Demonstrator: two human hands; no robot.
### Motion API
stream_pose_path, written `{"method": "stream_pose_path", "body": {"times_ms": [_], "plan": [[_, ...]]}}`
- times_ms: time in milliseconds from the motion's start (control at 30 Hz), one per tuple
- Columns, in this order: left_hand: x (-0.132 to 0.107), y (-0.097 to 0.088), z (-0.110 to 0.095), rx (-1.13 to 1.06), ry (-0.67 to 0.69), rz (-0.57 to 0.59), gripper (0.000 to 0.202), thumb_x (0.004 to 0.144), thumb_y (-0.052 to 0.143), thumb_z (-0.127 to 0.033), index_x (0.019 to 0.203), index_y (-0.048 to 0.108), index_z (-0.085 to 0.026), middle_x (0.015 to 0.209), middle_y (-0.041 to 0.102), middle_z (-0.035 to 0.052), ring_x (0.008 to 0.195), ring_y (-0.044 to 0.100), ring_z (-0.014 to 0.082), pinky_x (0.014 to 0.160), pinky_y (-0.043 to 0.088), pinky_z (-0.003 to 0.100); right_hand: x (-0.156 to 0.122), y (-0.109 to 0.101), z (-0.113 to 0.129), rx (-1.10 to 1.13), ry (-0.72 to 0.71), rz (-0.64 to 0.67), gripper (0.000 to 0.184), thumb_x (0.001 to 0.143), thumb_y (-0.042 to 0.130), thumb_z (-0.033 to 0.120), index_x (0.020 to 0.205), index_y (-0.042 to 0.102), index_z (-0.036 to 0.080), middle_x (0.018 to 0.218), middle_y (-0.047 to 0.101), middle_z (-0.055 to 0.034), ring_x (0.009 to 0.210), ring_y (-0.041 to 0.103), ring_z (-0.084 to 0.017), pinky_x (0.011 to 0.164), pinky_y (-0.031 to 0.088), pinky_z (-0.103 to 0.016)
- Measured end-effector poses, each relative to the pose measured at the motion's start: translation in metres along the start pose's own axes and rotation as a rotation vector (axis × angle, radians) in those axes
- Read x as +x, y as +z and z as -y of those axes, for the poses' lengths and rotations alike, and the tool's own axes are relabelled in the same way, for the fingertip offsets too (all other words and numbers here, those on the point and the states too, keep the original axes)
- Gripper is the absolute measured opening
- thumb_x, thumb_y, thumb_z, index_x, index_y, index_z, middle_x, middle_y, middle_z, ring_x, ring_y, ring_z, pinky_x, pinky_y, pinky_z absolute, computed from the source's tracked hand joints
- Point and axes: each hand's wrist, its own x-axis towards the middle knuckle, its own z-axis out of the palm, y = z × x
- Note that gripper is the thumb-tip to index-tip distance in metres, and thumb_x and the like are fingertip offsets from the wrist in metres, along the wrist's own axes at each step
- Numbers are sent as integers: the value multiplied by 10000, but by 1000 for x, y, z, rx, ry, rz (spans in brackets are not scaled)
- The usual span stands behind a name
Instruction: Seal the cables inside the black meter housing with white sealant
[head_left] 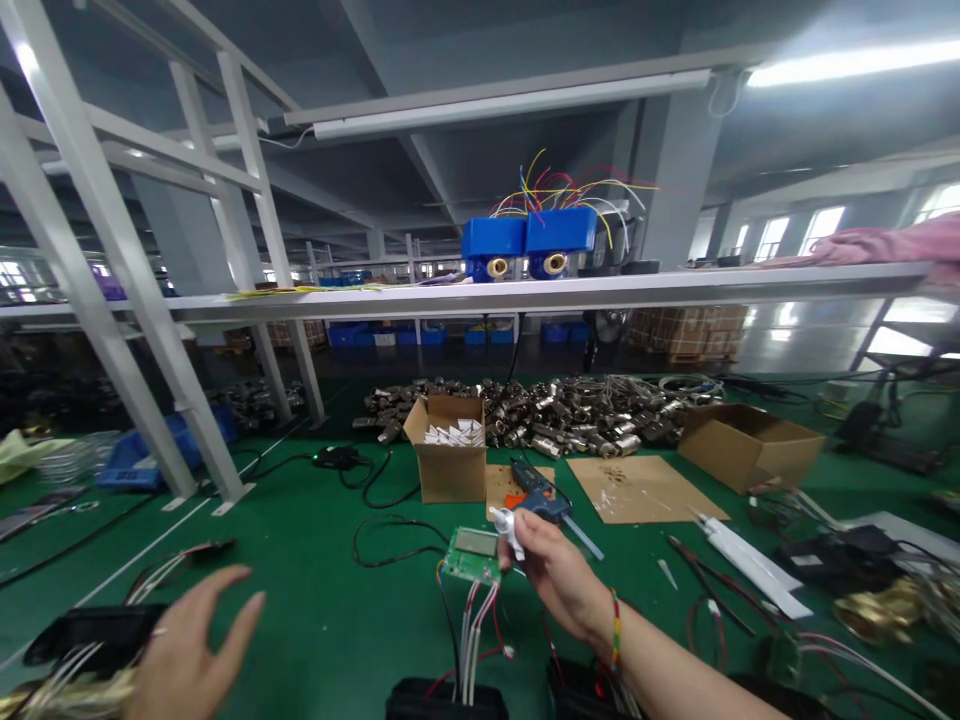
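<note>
A: Where is the small white piece [507,530]?

B: In the right hand [559,575], pinched between thumb and fingers, beside the right edge of the green circuit board [474,556]. I can't tell whether those fingers grip the board too.

A: And the left hand [199,640]?

B: Released, fingers spread, nothing in its grasp. It overlaps a black housing [97,635] at the lower left; contact there I can't make out.

A: How much room is there?

B: Most on the left: a broad bare stretch of green tabletop [315,610] between left hand and board, with a black cable [358,550] looping along its far side. Behind the board stands an open cardboard box [452,478], and a glue gun [534,488] lies just beyond the right hand. Nearer the person, a second black housing [448,700] sits at the lower border, with another [577,690] by the right wrist, so that side is tighter.

A: Which way does the white piece point?

B: Its narrow tip aims up and left, its long axis slanting down rightwards into the fingers. The board's long axis runs across, right end slightly lower, display towards the person, wires [471,640] dropping from its near edge to the second housing.
</note>
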Motion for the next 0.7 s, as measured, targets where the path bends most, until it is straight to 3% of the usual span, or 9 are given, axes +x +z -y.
{"method": "stream_pose_path", "body": {"times_ms": [67, 133, 200, 267, 333, 500, 633, 700], "plan": [[-21, 29, -57, -333, -84, 433, 405, 819, 516, -621, 995, 592, -264, 990, 691, 70, 1012, 635, 306, 915, 500, 434, 1, 2, -1, 5, -8, -3, 375, 776, 677, 562, 757, 581, 200, 647, 600, 5, 670, 476, -172, 712, 304, -330], [-39, 57, -98, -586, -23, 778, 411, 866, 497, -588, 1125, 554, -274, 1114, 678, 71, 1123, 592, 269, 1014, 437, 390, 3, 4, -3, 13, -10, -26, 379, 761, 694, 565, 746, 582, 203, 638, 598, 6, 666, 477, -173, 710, 305, -329], [-49, 77, -122, -730, 24, 974, 532, 857, 535, -583, 1285, 473, -272, 1261, 616, 90, 1221, 528, 268, 1080, 371, 398, 5, 6, -6, 36, -13, -58, 391, 729, 723, 569, 741, 590, 202, 622, 591, 9, 655, 472, -171, 708, 307, -327], [-52, 84, -132, -832, 22, 1090, 631, 830, 596, -558, 1356, 400, -269, 1327, 566, 101, 1263, 487, 279, 1098, 344, 419, 5, 9, -8, 67, -21, -85, 407, 703, 741, 578, 739, 596, 200, 610, 583, 13, 643, 463, -166, 704, 310, -324], [-52, 77, -137, -881, 11, 1135, 648, 800, 651, -507, 1345, 389, -275, 1307, 569, 93, 1239, 495, 283, 1083, 352, 428, 4, 13, -9, 93, -20, -96, 412, 689, 751, 577, 719, 587, 200, 595, 576, 18, 632, 457, -161, 696, 311, -319], [-68, 32, -149, -800, 93, 1103, 533, 773, 685, -416, 1218, 430, -269, 1319, 549, 88, 1221, 490, 277, 1054, 370, 400, -4, 32, -12, 144, 72, -30, 393, 685, 760, 538, 727, 582, 191, 572, 591, 16, 602, 470, -145, 662, 327, -302], [-98, 10, -156, -774, 164, 911, 356, 781, 680, -408, 1042, 460, -303, 1329, 577, 82, 1221, 511, 290, 1034, 387, 414, -12, 44, -18, 143, 299, -9, 317, 750, 716, 465, 762, 570, 184, 589, 617, 0, 597, 528, -146, 631, 373, -288], [-111, 4, -161, -711, 280, 803, 372, 777, 675, -405, 1112, 522, -348, 1382, 560, 61, 1295, 460, 325, 1101, 306, 475, -16, 47, -23, 79, 435, -40, 243, 831, 635, 406, 777, 568, 179, 591, 617, -3, 591, 542, -141, 621, 392, -276]]}}
